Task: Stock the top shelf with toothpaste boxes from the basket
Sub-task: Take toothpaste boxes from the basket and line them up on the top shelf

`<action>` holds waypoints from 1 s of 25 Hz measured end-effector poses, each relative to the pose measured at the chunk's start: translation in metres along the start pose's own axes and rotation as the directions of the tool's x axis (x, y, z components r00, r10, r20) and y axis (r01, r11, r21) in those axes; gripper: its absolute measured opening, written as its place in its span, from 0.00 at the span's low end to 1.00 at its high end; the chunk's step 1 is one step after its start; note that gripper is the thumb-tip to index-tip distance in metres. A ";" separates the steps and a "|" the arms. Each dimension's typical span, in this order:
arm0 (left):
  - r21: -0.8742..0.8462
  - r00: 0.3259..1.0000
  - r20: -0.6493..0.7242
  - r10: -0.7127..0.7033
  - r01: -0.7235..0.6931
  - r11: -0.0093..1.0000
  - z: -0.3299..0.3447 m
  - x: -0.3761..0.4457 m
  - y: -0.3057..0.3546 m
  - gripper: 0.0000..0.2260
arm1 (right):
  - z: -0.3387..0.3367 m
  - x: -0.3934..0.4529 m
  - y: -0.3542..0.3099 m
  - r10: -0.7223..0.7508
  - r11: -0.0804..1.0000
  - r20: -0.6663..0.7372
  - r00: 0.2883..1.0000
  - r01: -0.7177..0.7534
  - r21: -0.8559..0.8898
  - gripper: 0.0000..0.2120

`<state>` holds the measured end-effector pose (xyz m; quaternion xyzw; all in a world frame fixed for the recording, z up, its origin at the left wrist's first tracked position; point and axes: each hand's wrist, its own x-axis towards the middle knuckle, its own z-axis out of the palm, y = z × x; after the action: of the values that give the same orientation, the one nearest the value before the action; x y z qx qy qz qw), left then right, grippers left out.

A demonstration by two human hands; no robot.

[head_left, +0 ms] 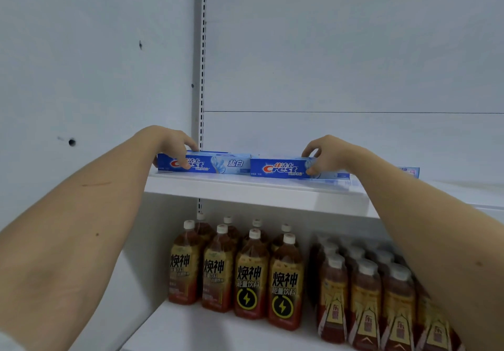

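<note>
Both bare arms reached up to the white metal top shelf, where blue cardboard Crest toothpaste boxes lay on their long sides along the front edge. The left hand was closed over the left blue toothpaste box, fingers curled across its top and thumb pressed against the printed front face near the logo; this box sat at the shelf's left end, beside the slotted grey upright rail. The right hand pinched the right blue toothpaste box at its right half, fingers over the top edge and thumb on the front. The two boxes stood end to end, touching or nearly so. A further pale-blue toothpaste box showed past the right forearm, farther right on the same shelf. On the white lower shelf stood rows of brown energy drink bottles with yellow labels and white caps.
</note>
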<state>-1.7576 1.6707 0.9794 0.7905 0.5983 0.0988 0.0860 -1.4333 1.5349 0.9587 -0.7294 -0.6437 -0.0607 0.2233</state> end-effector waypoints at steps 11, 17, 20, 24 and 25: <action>0.056 0.991 -0.116 0.070 -0.064 0.996 0.008 0.001 -0.006 0.25 | 0.020 0.009 -0.001 0.030 0.998 0.010 1.000 -0.029 -0.061 0.18; -0.108 0.967 -0.242 0.082 -0.111 0.988 0.017 -0.033 0.008 0.27 | 0.010 -0.019 -0.006 0.043 0.998 -0.052 0.998 -0.045 -0.037 0.21; -0.128 0.952 -0.291 0.090 -0.132 0.983 0.024 -0.059 0.024 0.26 | 0.002 -0.041 -0.001 0.052 0.998 -0.127 0.991 -0.048 0.031 0.22; -0.195 0.926 -0.372 0.073 -0.155 0.969 0.043 -0.097 0.048 0.24 | -0.009 -0.076 0.003 0.037 0.961 -0.247 0.968 0.033 0.274 0.19; -0.229 0.923 -0.380 0.056 -0.152 0.961 0.050 -0.107 0.054 0.24 | -0.010 -0.087 0.002 0.028 0.930 -0.265 0.964 0.072 0.361 0.19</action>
<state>-1.7229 1.5521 0.9390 0.7709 0.5431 0.3261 0.0670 -1.4437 1.4510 0.9349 -0.6527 -0.6160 -0.0391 0.4393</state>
